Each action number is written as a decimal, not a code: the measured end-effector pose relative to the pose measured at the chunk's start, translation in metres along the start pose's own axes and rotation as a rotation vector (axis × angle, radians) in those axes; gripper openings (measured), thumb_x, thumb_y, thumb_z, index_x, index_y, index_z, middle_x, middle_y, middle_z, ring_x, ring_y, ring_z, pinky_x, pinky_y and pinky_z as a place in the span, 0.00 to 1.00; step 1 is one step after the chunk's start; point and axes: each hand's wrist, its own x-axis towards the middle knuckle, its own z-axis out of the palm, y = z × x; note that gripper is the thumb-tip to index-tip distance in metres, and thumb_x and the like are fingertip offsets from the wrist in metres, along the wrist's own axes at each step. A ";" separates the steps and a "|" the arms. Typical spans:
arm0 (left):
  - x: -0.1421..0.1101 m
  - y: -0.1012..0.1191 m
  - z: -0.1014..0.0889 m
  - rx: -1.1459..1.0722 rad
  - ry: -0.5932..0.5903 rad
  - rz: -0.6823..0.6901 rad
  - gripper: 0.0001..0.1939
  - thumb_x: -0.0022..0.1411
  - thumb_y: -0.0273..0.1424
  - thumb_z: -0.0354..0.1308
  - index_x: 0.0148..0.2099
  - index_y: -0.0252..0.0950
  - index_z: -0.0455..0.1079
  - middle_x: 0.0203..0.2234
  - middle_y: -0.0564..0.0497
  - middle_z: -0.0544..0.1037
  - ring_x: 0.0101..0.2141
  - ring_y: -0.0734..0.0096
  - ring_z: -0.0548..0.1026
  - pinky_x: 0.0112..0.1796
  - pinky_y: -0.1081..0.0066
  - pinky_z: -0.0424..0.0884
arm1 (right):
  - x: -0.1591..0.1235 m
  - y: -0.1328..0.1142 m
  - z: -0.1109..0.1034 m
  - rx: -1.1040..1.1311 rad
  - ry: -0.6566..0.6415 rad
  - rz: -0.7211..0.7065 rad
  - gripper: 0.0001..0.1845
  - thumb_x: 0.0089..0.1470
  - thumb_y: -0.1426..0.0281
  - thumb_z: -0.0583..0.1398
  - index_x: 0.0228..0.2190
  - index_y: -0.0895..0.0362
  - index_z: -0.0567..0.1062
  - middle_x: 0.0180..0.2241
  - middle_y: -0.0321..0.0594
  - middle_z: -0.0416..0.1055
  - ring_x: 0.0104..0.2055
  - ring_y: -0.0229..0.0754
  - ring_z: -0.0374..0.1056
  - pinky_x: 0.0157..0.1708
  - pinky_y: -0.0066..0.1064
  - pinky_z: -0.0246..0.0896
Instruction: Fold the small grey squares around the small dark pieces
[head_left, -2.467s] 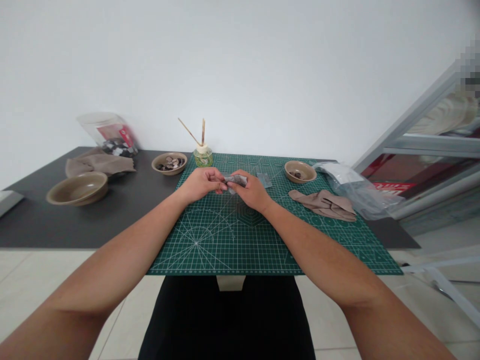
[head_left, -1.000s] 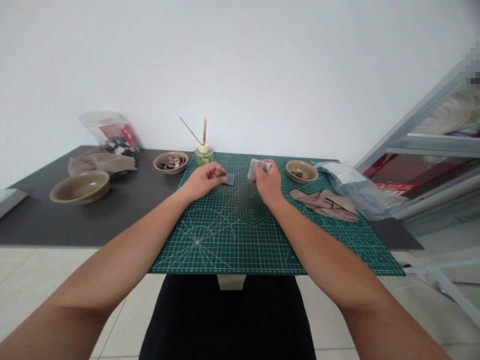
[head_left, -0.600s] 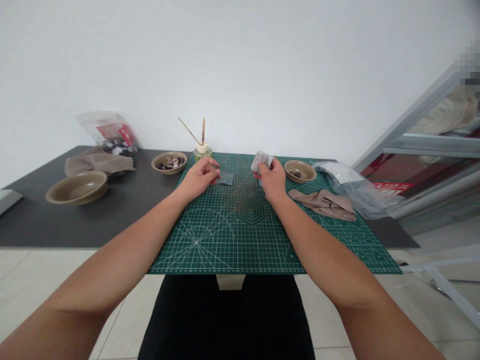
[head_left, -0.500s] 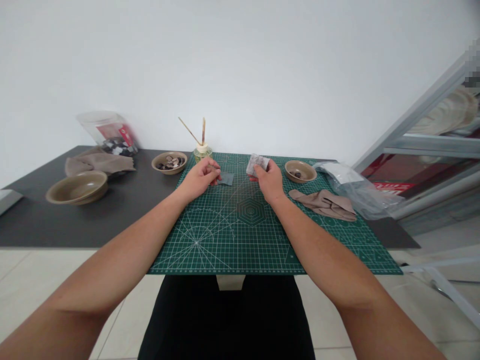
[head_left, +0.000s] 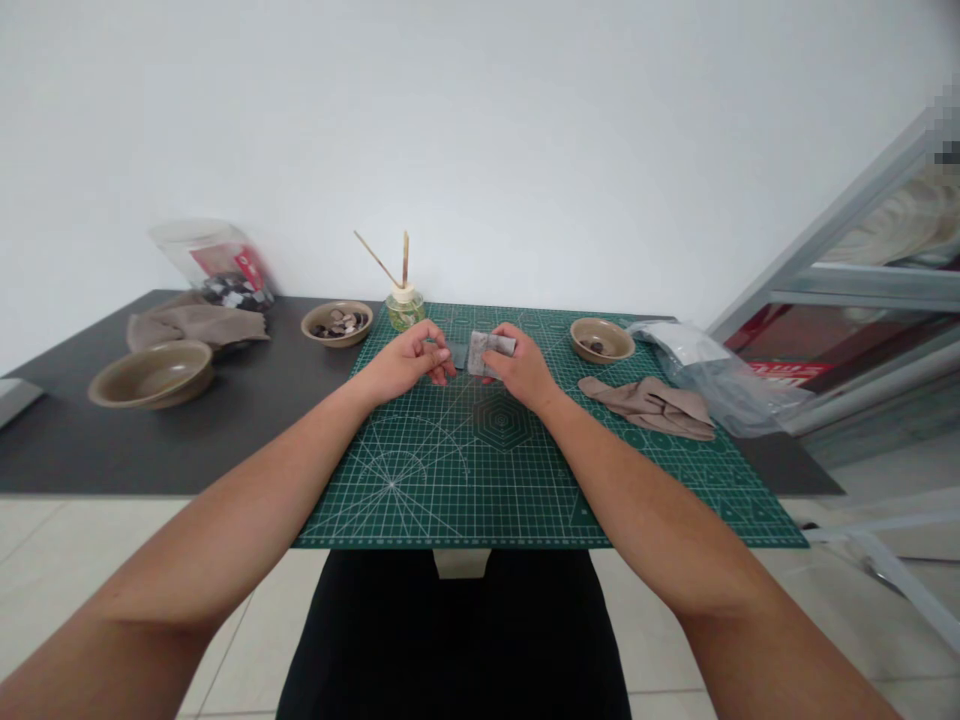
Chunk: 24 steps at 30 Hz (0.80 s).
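Both of my hands meet at the far middle of the green cutting mat (head_left: 480, 470). My right hand (head_left: 517, 368) is closed on a small grey packet (head_left: 484, 350), held a little above the mat. My left hand (head_left: 409, 362) is curled beside it, its fingertips pinched at a small grey piece (head_left: 455, 353) that lies on the mat between the hands. I cannot tell whether the packet and the grey piece touch.
A small brown bowl (head_left: 600, 341), a folded beige cloth (head_left: 651, 406) and a clear plastic bag (head_left: 712, 375) lie to the right. A reed diffuser bottle (head_left: 403, 306), a bowl of pebbles (head_left: 337, 322), a larger empty bowl (head_left: 150, 373), another cloth (head_left: 195, 325) and a tipped jar (head_left: 217, 265) are to the left.
My right hand carried the grey packet out to the right and raised it, then brought it back left and down beside my left hand. The left hand stayed by the grey piece.
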 end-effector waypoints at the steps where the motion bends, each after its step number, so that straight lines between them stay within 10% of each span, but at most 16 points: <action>1: 0.000 -0.001 0.000 -0.011 0.000 -0.005 0.18 0.61 0.39 0.66 0.40 0.38 0.59 0.27 0.52 0.83 0.24 0.71 0.80 0.29 0.70 0.76 | 0.000 0.000 0.000 -0.010 0.004 -0.010 0.11 0.44 0.62 0.61 0.29 0.51 0.65 0.23 0.28 0.66 0.25 0.38 0.68 0.23 0.31 0.71; 15: 0.002 -0.004 0.000 -0.091 0.094 -0.147 0.19 0.51 0.36 0.74 0.39 0.33 0.71 0.32 0.46 0.85 0.34 0.65 0.84 0.40 0.63 0.80 | -0.001 0.006 -0.001 -0.305 0.060 -0.147 0.12 0.51 0.67 0.61 0.39 0.51 0.76 0.30 0.33 0.75 0.33 0.42 0.71 0.36 0.35 0.72; 24: 0.001 -0.001 -0.001 0.098 0.130 -0.024 0.14 0.52 0.35 0.71 0.36 0.35 0.70 0.19 0.56 0.77 0.22 0.75 0.74 0.27 0.74 0.69 | -0.007 -0.006 0.000 -0.452 -0.019 -0.251 0.13 0.57 0.68 0.61 0.43 0.50 0.82 0.37 0.35 0.82 0.36 0.42 0.75 0.40 0.33 0.68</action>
